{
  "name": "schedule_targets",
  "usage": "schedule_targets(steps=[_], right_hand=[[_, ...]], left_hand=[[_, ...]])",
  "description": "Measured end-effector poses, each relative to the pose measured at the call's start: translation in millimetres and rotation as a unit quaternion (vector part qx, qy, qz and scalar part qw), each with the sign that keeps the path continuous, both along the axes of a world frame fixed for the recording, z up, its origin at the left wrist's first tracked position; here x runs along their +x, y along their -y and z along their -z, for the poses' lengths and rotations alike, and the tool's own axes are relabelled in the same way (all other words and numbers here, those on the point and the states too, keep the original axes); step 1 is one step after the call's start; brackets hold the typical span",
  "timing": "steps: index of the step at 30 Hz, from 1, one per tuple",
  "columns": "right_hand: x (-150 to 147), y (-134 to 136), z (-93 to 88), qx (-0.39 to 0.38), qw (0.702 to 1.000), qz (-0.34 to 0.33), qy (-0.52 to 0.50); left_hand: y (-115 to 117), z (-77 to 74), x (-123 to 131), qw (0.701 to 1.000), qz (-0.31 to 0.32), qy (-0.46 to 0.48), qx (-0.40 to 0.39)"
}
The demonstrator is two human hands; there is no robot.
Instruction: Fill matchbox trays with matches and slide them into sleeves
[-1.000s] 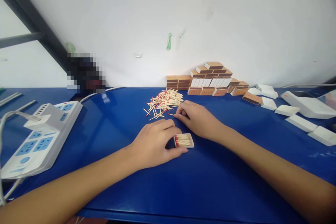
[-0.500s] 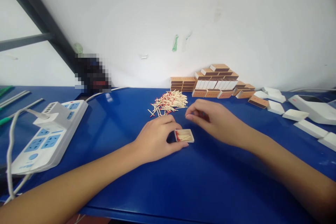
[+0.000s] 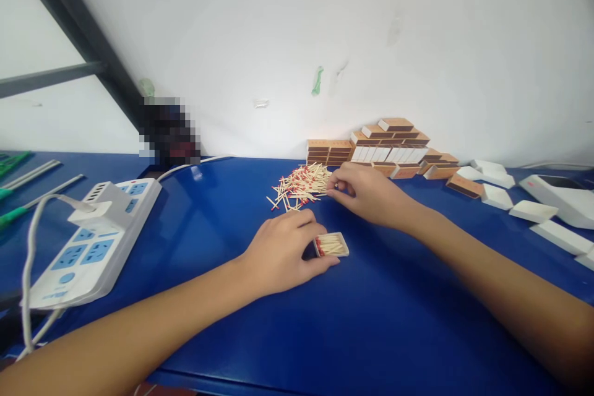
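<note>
A small white matchbox tray [image 3: 333, 245] filled with red-tipped matches lies on the blue table [image 3: 223, 210]. My left hand [image 3: 283, 253] grips the tray's left end between thumb and fingers. Behind it lies a loose pile of matches [image 3: 301, 185]. My right hand [image 3: 366, 193] reaches to the pile's right edge, fingers pinched together on matches there.
Stacked brown and white matchboxes [image 3: 385, 147] stand against the white wall. Empty white trays [image 3: 499, 196] and a white device [image 3: 563, 195] lie at the right. A white power strip [image 3: 93, 241] with a plugged cable sits at the left, near a dark metal frame.
My right hand has moved from above the tray back to the right edge of the match pile. My left hand stays on the tray.
</note>
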State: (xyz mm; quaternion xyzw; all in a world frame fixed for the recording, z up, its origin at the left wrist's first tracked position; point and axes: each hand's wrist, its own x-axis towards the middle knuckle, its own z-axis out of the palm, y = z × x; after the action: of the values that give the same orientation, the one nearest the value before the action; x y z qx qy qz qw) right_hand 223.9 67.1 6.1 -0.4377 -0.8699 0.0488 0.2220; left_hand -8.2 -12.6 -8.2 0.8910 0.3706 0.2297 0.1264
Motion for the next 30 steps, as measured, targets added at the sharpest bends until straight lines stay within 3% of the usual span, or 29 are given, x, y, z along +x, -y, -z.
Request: schedule_targets(steps=[5, 22, 30], right_hand=[[0.0, -5.2, 2.4, 0.003, 0.999, 0.017, -0.032], [-20.6, -7.9, 7.3, 0.065, 0.989, 0.042, 0.125], [10.8, 7.7, -3.8, 0.091, 0.990, -0.007, 0.110]], left_hand=[[-3.6, 0.3, 0.5, 0.995, -0.089, 0.052, 0.000], [-4.2, 0.7, 0.7, 0.995, -0.092, 0.035, -0.014], [-13.6, -2.7, -3.5, 0.993, -0.112, 0.026, -0.006]])
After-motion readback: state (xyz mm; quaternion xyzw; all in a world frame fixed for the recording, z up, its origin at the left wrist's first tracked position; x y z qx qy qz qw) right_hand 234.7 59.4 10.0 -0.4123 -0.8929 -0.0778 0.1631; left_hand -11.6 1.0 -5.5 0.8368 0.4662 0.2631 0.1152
